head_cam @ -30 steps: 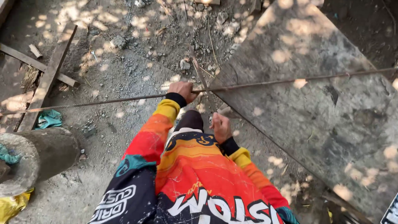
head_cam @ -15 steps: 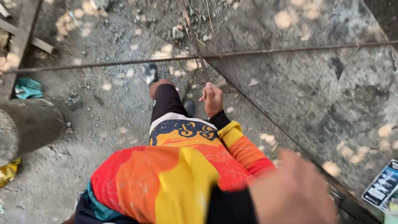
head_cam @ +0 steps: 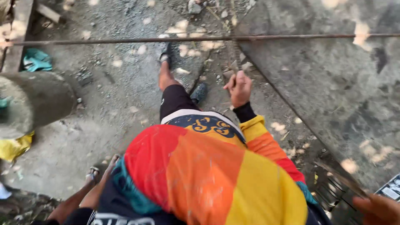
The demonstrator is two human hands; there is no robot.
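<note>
Below long rebar (head_cam: 200, 39), right hand (head_cam: 239, 88) gripping thin rod (head_cam: 236, 54).

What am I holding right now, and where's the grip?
The right hand, at the frame's bottom corner, grips a thin dark strip by its near end. The left hand is out of view.

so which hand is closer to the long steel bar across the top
Right. The right hand is just below the bar, gripping a thin rod; the left hand is far off at the bottom right corner.
</note>
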